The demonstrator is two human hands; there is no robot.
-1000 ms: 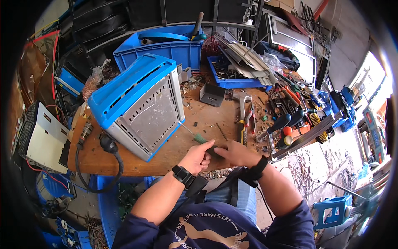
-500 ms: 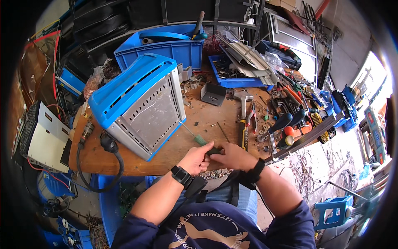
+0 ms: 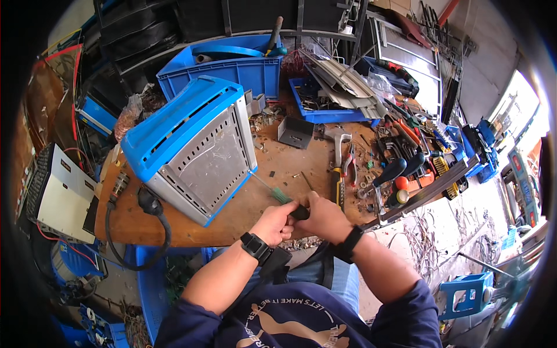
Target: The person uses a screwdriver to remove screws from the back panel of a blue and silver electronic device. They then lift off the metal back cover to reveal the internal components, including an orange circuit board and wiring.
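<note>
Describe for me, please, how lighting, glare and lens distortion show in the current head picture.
Head view: the bright opening at right is washed out, and the floor below glares; the black panels at the top sink into shadow; straight edges bend toward the dark, rounded rim; the thin shaft of the screwdriver looks faint against the wood.

1 green-handled screwdriver, 1 hammer, 1 blue-framed casing, 2 forearms

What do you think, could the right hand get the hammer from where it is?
Probably yes: the hammer lies on the bench close to the right hand, and nothing seems to cover it. But that hand is on the screwdriver, so it would likely have to let go first.
</note>
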